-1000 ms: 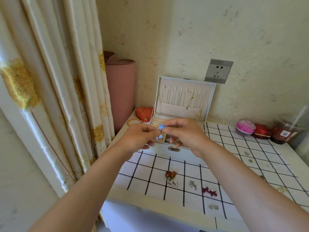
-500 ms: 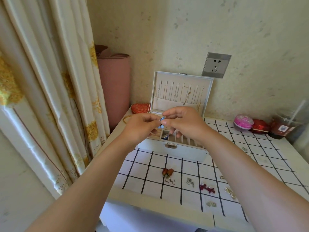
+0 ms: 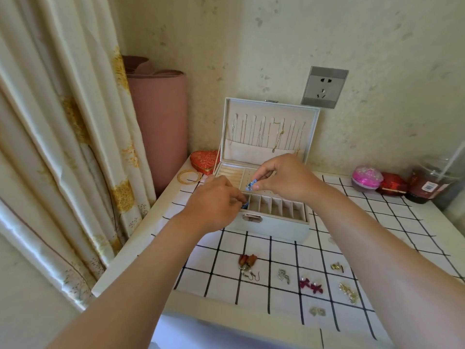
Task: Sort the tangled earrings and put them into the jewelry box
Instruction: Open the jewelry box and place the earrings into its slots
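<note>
Head view: left hand pinches one blue earring, right hand its twin, apart over the jewelry box, likely for sorting.

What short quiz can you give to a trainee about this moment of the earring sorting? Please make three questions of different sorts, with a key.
1. True or false: the lid of the jewelry box is shut.
2. What does the right hand pinch in its fingers? A) a blue earring B) a coin C) a spoon
3. Which hand is at the left end of the front row of slots in the box?
Key: 1 false, the lid stands open; 2 A; 3 the left hand.
</note>
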`<state>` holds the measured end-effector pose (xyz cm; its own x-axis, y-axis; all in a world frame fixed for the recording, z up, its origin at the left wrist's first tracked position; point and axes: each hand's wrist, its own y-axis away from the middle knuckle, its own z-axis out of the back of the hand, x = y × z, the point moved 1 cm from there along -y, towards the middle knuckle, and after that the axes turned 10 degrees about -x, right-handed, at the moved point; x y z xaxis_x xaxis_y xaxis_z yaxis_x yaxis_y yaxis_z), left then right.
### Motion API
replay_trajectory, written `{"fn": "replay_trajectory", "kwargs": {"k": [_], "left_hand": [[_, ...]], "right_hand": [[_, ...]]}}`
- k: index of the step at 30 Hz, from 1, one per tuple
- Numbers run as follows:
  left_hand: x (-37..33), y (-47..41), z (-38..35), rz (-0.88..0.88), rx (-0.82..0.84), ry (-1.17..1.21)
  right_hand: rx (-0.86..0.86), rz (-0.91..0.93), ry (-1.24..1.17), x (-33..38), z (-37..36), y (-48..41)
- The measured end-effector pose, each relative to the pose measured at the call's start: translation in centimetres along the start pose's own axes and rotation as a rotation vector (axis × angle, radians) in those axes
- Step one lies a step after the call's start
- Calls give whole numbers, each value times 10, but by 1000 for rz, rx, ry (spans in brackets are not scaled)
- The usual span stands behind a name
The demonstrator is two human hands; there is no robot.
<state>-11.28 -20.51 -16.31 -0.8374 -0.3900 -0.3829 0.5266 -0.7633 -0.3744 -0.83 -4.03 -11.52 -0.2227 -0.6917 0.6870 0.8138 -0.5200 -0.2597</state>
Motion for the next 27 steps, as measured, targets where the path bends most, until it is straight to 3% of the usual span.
{"fn": "replay_trajectory", "kwargs": {"k": [15, 21, 27], "left_hand": [[2, 5, 5, 18, 24, 86], [3, 3, 7, 108, -27, 154], [1, 5, 8, 67, -35, 119]], "right_hand": [[162, 363, 658, 24, -27, 8], [134, 277, 610, 18, -29, 7], [58, 248, 575, 14, -33, 10]]}}
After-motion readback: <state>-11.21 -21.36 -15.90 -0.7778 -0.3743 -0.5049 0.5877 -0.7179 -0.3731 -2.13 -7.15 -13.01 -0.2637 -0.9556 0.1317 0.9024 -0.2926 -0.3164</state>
